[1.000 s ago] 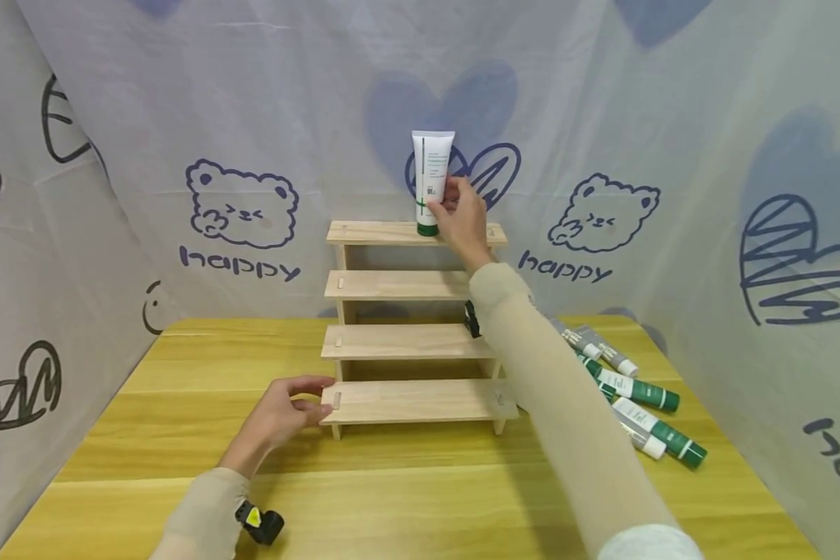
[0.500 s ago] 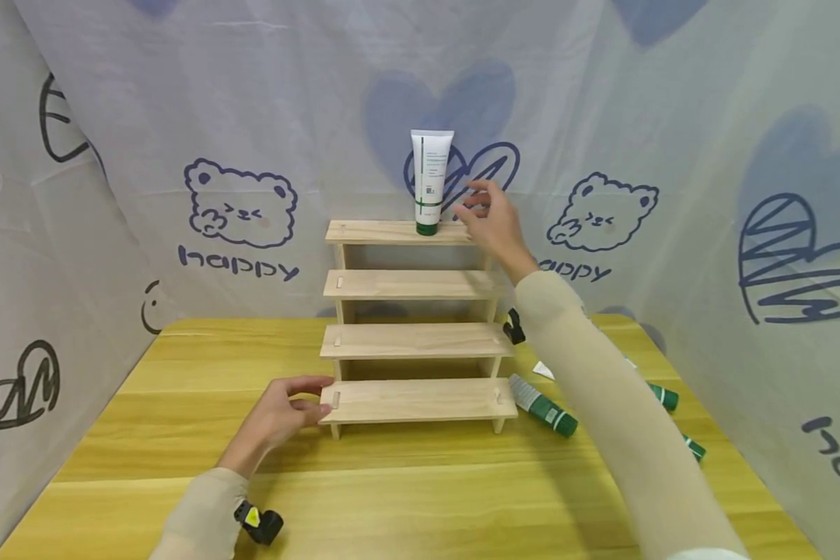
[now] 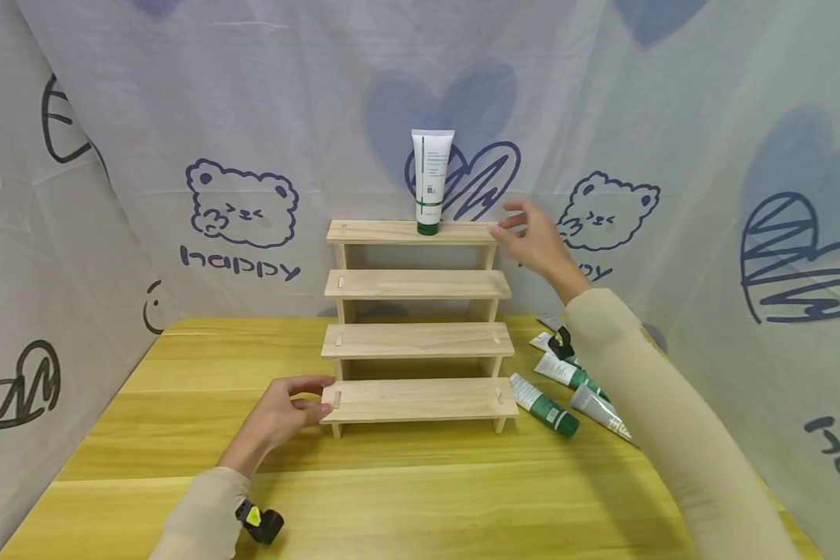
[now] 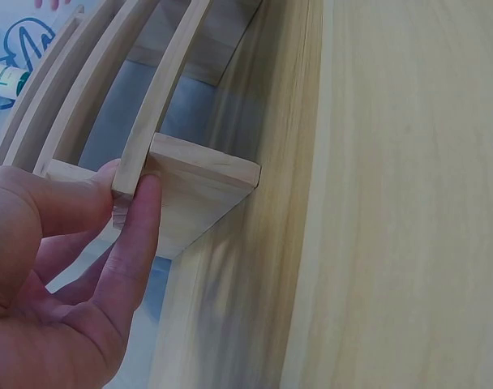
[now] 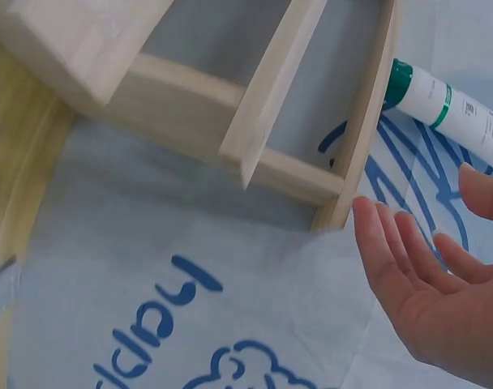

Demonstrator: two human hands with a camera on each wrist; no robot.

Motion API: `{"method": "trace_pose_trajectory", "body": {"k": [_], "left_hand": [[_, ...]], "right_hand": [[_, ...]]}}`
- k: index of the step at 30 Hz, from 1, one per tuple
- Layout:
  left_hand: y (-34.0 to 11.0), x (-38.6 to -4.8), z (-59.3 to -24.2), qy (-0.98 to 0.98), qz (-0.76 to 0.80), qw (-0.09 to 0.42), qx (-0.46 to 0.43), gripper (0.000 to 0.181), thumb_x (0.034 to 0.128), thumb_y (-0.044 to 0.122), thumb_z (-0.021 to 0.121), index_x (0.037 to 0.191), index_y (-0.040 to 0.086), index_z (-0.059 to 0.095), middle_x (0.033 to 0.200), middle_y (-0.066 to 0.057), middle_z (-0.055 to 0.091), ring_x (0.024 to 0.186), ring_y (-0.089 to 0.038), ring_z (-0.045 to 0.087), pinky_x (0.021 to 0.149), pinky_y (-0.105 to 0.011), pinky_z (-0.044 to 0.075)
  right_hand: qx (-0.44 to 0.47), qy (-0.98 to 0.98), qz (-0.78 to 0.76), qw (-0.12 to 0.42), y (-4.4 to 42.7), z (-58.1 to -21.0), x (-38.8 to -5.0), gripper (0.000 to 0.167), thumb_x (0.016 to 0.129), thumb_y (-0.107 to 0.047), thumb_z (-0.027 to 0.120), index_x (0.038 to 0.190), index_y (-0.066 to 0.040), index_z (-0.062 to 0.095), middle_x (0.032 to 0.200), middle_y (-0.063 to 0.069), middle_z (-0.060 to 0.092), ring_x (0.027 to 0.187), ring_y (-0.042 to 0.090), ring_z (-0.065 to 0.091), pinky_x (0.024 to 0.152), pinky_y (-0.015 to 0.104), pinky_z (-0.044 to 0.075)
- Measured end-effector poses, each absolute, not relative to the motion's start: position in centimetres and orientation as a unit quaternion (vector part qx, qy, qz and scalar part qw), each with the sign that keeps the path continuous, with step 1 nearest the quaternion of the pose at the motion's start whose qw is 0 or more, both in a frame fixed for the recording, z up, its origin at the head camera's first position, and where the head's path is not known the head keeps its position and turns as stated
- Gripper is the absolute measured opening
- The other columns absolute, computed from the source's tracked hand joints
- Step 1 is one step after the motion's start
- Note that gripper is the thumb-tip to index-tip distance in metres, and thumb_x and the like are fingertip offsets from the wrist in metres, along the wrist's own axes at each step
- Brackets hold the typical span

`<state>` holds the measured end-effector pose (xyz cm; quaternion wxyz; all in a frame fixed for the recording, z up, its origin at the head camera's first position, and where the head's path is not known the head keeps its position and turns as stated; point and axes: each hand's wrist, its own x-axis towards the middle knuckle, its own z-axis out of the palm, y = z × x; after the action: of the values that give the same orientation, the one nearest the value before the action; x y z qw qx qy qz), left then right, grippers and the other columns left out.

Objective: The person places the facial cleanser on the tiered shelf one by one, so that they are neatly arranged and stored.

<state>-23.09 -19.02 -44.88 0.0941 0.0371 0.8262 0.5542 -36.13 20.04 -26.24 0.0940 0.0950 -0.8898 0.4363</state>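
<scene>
A white squeeze tube (image 3: 431,175) with a green cap stands upright, cap down, on the top step of a wooden tiered shelf (image 3: 418,341). To its right, near that step's right end, my right hand (image 3: 535,239) holds nothing; its fingers are loosely bent. In the right wrist view the same hand (image 5: 441,292) shows an empty palm, apart from the tube. My left hand (image 3: 283,412) grips the left end of the lowest step. Its thumb and forefinger pinch the board (image 4: 145,138) in the left wrist view.
Several tubes lie on the yellow wooden table (image 3: 420,498) right of the shelf, among them a green-capped tube (image 3: 544,404) by the lowest step and a silver-grey tube (image 3: 602,412). My right sleeve hides part of the pile. A patterned white cloth (image 3: 252,93) hangs behind.
My right hand has let go of the white tube and drawn away to the right and slightly down. The tube has stayed upright on the top step. My left hand has not moved.
</scene>
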Motion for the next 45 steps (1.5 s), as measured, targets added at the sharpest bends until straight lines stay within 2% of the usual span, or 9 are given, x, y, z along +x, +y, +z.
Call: {"method": "trace_pose_trajectory", "body": {"k": [8,12,20,27,30,37,42,45], "left_hand": [[-19.0,-23.0,-44.7,0.827,0.553,0.093,0.037,0.047,0.0951,0.005,0.072,0.141,0.004,0.062,0.138,-0.025,0.058,0.103,-0.020,0.073,0.081,-0.033,0.064],[-18.9,-23.0,-44.7,0.827,0.554,0.093,0.039,0.047,0.0951,0.005,0.072,0.141,0.003,0.062,0.137,-0.025,0.059,0.102,-0.020,0.073,0.080,-0.032,0.064],[-19.0,-23.0,-44.7,0.825,0.556,0.093,0.040,0.048,0.0949,0.004,0.072,0.141,0.003,0.061,0.137,-0.025,0.058,0.101,-0.020,0.073,0.081,-0.034,0.064],[-19.0,-23.0,-44.8,0.826,0.555,0.093,0.038,0.049,0.0948,0.005,0.073,0.142,0.004,0.061,0.138,-0.025,0.058,0.100,-0.020,0.073,0.083,-0.039,0.064],[-19.0,-23.0,-44.9,0.826,0.554,0.093,0.039,0.049,0.0951,0.005,0.072,0.142,0.004,0.061,0.138,-0.025,0.058,0.100,-0.020,0.073,0.083,-0.038,0.064],[-19.1,-23.1,-44.9,0.823,0.558,0.095,0.036,0.049,0.0950,0.005,0.072,0.142,0.004,0.061,0.139,-0.024,0.058,0.101,-0.020,0.072,0.083,-0.037,0.064],[-19.1,-23.1,-44.9,0.823,0.558,0.098,0.034,0.049,0.0951,0.005,0.072,0.143,0.005,0.060,0.139,-0.024,0.058,0.100,-0.019,0.072,0.084,-0.037,0.064],[-19.1,-23.1,-44.9,0.822,0.559,0.100,0.033,0.049,0.0950,0.005,0.072,0.143,0.005,0.061,0.138,-0.024,0.058,0.099,-0.019,0.072,0.082,-0.035,0.064]], "right_hand": [[0.074,-0.909,0.405,0.063,22.3,-26.6,-35.2,0.057,0.105,-0.025,0.060,0.154,-0.004,0.040,0.142,0.024,0.057,0.120,0.039,0.063,0.096,0.049,0.061],[0.062,-0.914,0.399,0.049,23.3,-26.8,-35.0,0.057,0.105,-0.026,0.060,0.154,-0.004,0.040,0.143,0.024,0.056,0.121,0.039,0.063,0.096,0.047,0.061],[0.055,-0.929,0.362,0.044,25.0,-27.5,-34.6,0.052,0.105,-0.025,0.061,0.149,-0.003,0.046,0.140,0.028,0.058,0.115,0.043,0.066,0.092,0.046,0.063],[0.053,-0.939,0.339,0.020,26.3,-28.3,-34.2,0.050,0.105,-0.021,0.061,0.148,0.000,0.046,0.139,0.030,0.056,0.118,0.043,0.063,0.089,0.043,0.064],[0.048,-0.942,0.332,0.010,26.9,-28.8,-34.2,0.051,0.105,-0.022,0.061,0.148,0.001,0.047,0.138,0.031,0.057,0.115,0.042,0.065,0.089,0.044,0.064],[0.047,-0.951,0.305,-0.010,28.3,-29.9,-34.0,0.043,0.103,-0.023,0.064,0.139,0.000,0.055,0.132,0.029,0.061,0.101,0.037,0.069,0.079,0.037,0.064],[0.045,-0.951,0.303,-0.041,29.0,-30.9,-33.7,0.041,0.103,-0.019,0.063,0.137,0.002,0.056,0.134,0.030,0.060,0.111,0.040,0.065,0.082,0.039,0.064],[0.049,-0.950,0.302,-0.056,29.7,-31.7,-33.5,0.042,0.102,-0.018,0.065,0.137,0.004,0.056,0.133,0.031,0.060,0.111,0.040,0.066,0.078,0.037,0.065]]}}
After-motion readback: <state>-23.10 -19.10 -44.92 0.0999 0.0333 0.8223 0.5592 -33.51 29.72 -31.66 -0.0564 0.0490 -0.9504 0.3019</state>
